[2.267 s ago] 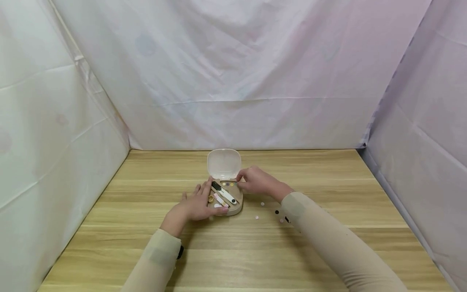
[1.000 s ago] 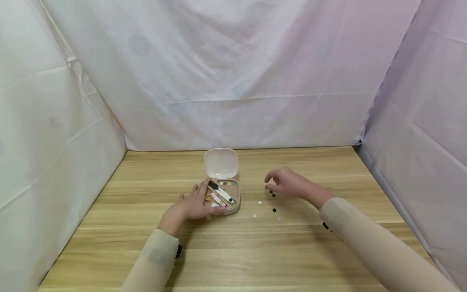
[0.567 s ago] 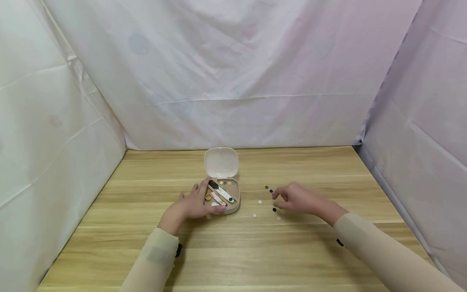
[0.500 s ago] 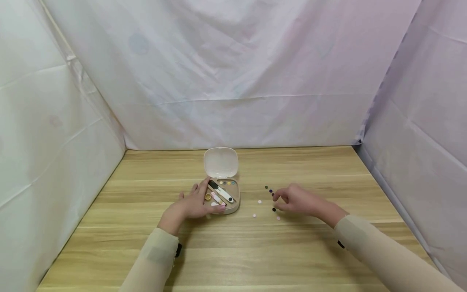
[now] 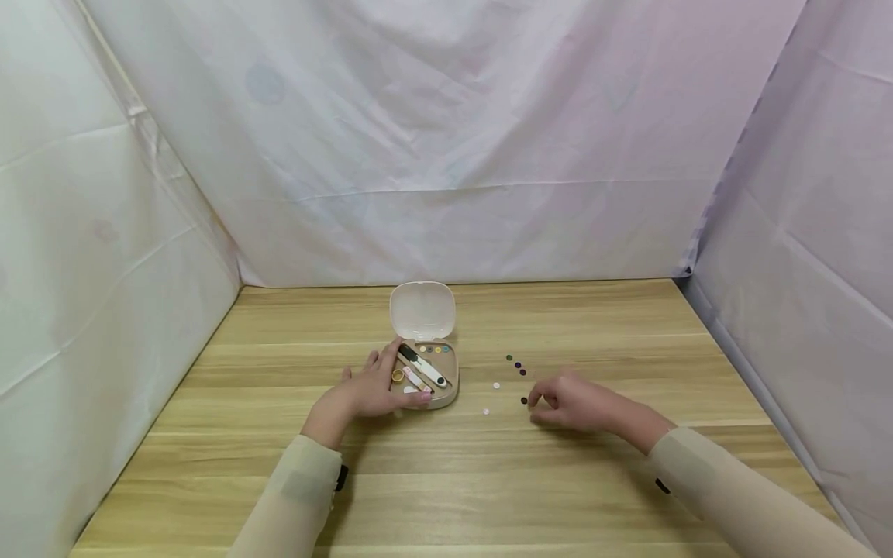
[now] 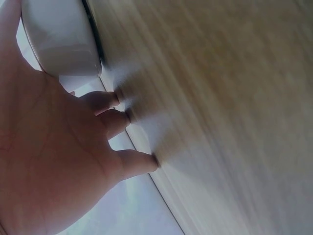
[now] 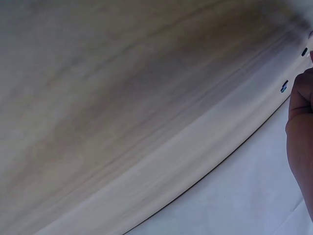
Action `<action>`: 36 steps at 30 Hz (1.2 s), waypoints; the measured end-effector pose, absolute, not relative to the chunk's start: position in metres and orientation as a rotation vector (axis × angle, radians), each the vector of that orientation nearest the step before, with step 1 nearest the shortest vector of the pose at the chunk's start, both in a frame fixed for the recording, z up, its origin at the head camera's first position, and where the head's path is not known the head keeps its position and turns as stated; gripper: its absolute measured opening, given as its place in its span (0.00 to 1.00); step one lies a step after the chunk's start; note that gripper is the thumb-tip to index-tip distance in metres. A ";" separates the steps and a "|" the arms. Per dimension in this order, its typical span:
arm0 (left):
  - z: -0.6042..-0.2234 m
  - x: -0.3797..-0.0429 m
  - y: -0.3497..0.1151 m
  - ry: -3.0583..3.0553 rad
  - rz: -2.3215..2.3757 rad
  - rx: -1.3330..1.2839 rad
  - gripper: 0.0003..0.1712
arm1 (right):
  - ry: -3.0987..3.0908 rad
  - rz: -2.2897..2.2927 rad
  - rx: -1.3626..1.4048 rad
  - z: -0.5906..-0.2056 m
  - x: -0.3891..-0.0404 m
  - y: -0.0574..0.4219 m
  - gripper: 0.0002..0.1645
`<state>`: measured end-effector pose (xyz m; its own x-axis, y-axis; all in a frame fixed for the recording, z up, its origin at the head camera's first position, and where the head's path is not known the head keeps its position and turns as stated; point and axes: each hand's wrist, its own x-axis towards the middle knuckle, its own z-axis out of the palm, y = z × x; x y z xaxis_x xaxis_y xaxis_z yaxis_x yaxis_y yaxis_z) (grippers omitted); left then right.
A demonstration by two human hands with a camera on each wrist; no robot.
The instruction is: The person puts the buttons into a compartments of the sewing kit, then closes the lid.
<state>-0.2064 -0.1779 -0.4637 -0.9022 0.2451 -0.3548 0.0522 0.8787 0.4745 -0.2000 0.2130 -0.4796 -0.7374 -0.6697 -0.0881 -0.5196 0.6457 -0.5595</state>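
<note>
In the head view a small beige sewing kit case stands on the table with its lid raised. It holds white-handled thread snips, a gold ring-shaped thimble, a pink-and-white strip and a row of small coloured buttons. My left hand rests spread against the case's left side, thumb at its front rim; other fingertips touch the table. To the right, my right hand is low over the table, index and thumb tips close together beside a black button. I cannot tell whether they pinch anything.
Left of the right hand lie two pale buttons, one farther back and one nearer. Behind them are a green button and two dark ones. White cloth hangs behind the wooden table and along both sides.
My right hand has gone from the case to the loose buttons, then slid toward me. Its fingers now cover where a pink button lay. My left hand stays at the case.
</note>
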 end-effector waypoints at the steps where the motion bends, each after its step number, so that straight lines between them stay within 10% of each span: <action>1: -0.463 -0.206 -0.178 2.636 0.654 0.217 0.77 | 2.575 -0.747 -0.963 -0.480 -0.199 0.214 0.06; 36: -0.465 -0.206 -0.178 2.648 0.649 0.217 0.77 | 2.539 -0.841 -0.971 -0.489 -0.193 0.214 0.02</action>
<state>-0.2064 -0.1780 -0.4652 -0.9062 0.2412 -0.3473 0.0532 0.8799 0.4721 -0.1927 0.2138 -0.4885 -0.7286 -0.6819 -0.0636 -0.5091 0.6014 -0.6157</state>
